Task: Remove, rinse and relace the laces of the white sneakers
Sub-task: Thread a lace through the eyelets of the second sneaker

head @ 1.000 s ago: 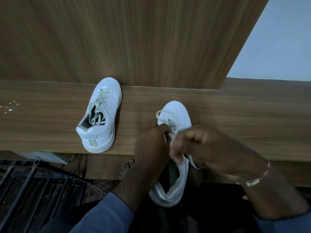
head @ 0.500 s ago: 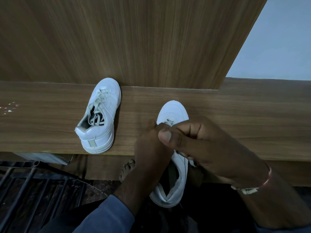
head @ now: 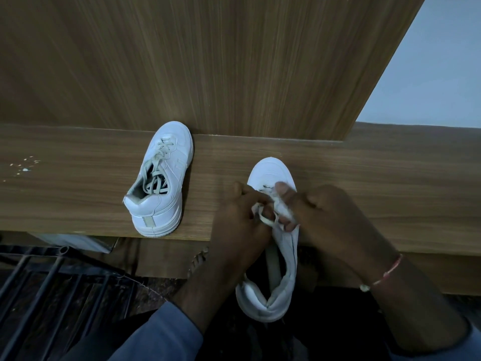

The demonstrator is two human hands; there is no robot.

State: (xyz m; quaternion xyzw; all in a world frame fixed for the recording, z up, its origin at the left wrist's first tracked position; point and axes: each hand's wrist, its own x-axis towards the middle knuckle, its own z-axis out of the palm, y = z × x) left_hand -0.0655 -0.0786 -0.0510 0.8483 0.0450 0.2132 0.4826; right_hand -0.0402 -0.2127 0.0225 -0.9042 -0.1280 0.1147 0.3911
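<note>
Both hands (head: 276, 212) pinch the near sneaker's (head: 273, 173) lace (head: 265, 220)

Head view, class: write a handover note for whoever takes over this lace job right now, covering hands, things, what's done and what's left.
Left hand: fingers pinch the lace near the toe eyelets.
Right hand: pinches the same lace, thumb on the near sneaker.
Near sneaker: toe on the wooden ledge, heel overhanging; upper eyelets bare.
Far sneaker: stands on the ledge, laced.
Done: cannot tell whether rinsing has happened.
Left: finish the near sneaker's lace.
</note>
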